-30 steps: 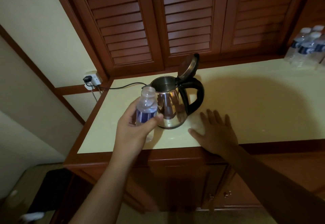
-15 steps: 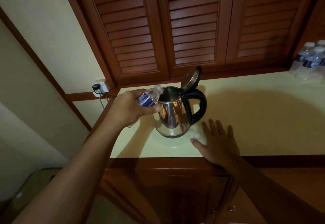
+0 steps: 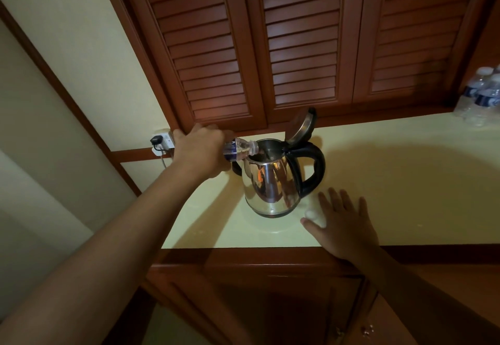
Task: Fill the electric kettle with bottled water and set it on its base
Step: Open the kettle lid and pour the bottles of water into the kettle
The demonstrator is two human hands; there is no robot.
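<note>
Wall socket (image 3: 162, 141) at the far left, one plug in it, with a thin cord hanging below. Just to its right, the left hand (image 3: 201, 152) grips one small water bottle (image 3: 239, 150), fingers wrapped tight around its body; the bottle is tipped almost flat, its neck resting over the rim of the kettle's mouth. Whether water is flowing cannot be told.

One steel electric kettle (image 3: 273, 182) stands upright on the pale yellow counter (image 3: 405, 182), near the front edge. Its lid (image 3: 300, 126) is swung open and stands up behind the mouth, and its black handle (image 3: 313, 171) points right (its base is not clearly visible beneath it).

Right of the kettle, the right hand (image 3: 343, 225) lies flat on the counter, fingers spread apart and holding nothing. A small white bottle cap (image 3: 311, 213) sits on the counter just beside its thumb.

Behind, three louvred wooden cabinet doors (image 3: 303, 46). At the far right edge, a cluster of spare water bottles (image 3: 484, 93), at least two, partly cut off.
</note>
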